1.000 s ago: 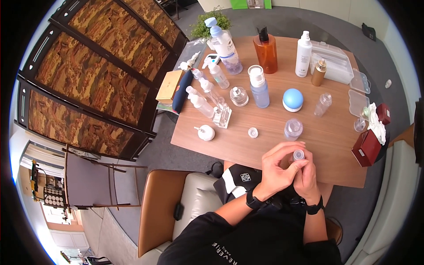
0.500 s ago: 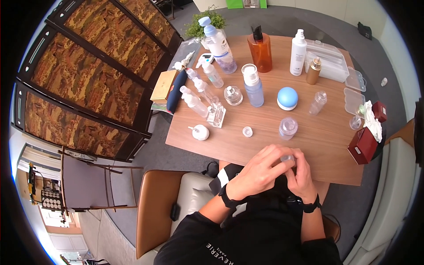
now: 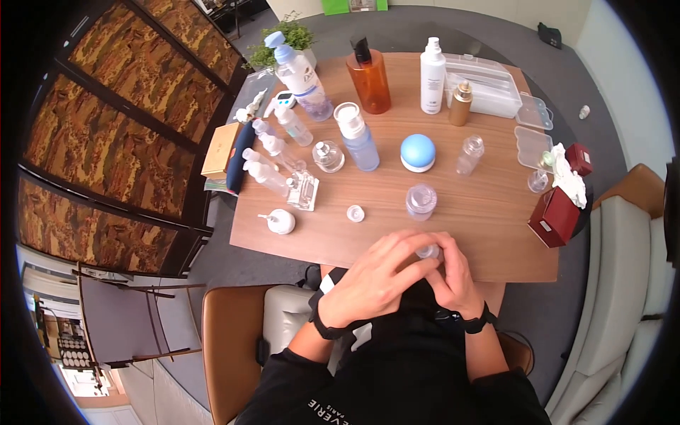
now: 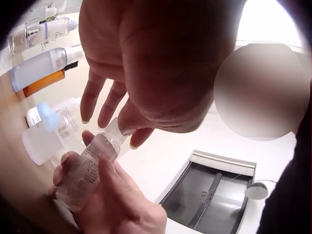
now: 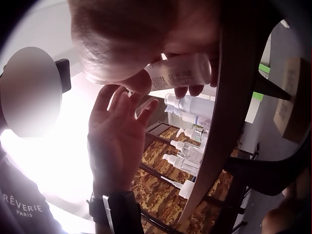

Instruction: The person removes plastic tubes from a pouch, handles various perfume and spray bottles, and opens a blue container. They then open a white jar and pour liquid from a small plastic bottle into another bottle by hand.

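A small clear bottle [image 4: 90, 168] with fine print on its side is held between both hands above the near table edge. My right hand [image 3: 457, 283] grips its body, fingers on one side and thumb on the other in the left wrist view. My left hand [image 3: 382, 273] reaches over the top and pinches the translucent cap [image 4: 114, 131] between thumb and forefinger. Its other fingers stretch out beyond the bottle. From the head view the left fingers cover much of the bottle. A wide clear jar [image 3: 421, 202] stands just past the hands, near a small white round cap [image 3: 355, 213].
Pump and spray bottles stand at the table's left, with a white pump jar [image 3: 281, 222]. A blue bottle [image 3: 360, 145], blue-domed jar [image 3: 418, 153] and amber bottle [image 3: 370, 81] stand farther back. A clear bottle [image 3: 470, 156] and dark red box [image 3: 554, 218] are to the right.
The left hand has turned over the bottle's top, which faced upward uncovered between the hands a second ago. The head view has swung right, so the table sits farther left in it.
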A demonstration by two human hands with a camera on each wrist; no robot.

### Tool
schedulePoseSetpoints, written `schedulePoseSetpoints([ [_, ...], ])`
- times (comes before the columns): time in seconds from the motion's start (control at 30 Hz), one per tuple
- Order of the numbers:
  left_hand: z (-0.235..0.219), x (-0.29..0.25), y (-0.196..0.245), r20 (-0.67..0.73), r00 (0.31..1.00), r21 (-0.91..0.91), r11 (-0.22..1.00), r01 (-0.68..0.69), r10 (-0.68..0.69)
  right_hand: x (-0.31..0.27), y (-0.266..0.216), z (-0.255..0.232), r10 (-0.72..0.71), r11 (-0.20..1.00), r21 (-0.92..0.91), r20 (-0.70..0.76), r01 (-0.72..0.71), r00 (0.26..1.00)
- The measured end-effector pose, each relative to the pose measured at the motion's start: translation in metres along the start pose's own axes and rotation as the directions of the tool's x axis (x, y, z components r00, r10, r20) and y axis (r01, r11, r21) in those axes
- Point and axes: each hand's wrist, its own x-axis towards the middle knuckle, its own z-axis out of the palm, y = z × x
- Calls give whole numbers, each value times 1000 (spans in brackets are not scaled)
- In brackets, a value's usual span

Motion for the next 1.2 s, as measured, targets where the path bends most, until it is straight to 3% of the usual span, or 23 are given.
schedulePoseSetpoints([
  [0.07, -2, -1, 1, 71, 995, 132, 989, 66, -75, 0, -2, 1, 38, 999, 6, 26, -38, 999],
  [0.2, -1, 0, 2, 59, 987, 174, 975, 134, -146, 3, -8, 4, 24, 999, 28, 6, -24, 1000],
  [0.23, 1, 2, 1, 12, 990, 172, 975, 138, -142, 3, -1, 3, -54, 998, -25, -10, 54, 998],
  [0.5, 19, 1, -11, -256, 944, 39, 974, 224, -207, 5, -1, 7, -76, 995, -75, -72, 70, 995],
  [0.6, 25, -1, -17, -424, 884, 21, 973, 228, -198, 6, 2, 9, -90, 991, -108, -93, 80, 992],
  [0.73, 16, -9, -27, -525, 807, -64, 958, 279, -270, 4, 5, 13, -72, 995, -74, -133, 62, 988],
  [0.8, 13, -22, -37, -504, 764, -242, 915, 324, -404, 3, 8, 14, -57, 998, -29, -160, 53, 985],
  [0.9, 13, -42, -53, -528, 631, -493, 810, 317, -568, 1, 9, 12, -22, 1000, -6, -168, 21, 986],
  [1.07, 7, -75, -85, -632, 496, -404, 799, 444, -595, 3, 6, -1, 27, 997, 80, -231, -9, 973],
  [1.13, 6, -79, -94, -656, 461, -438, 799, 413, -598, 11, 1, -15, 41, 998, 50, -267, -29, 963],
  [1.2, 4, -83, -100, -655, 464, -424, 798, 427, -596, 22, 1, -28, -5, 994, -107, -302, -29, 953],
])
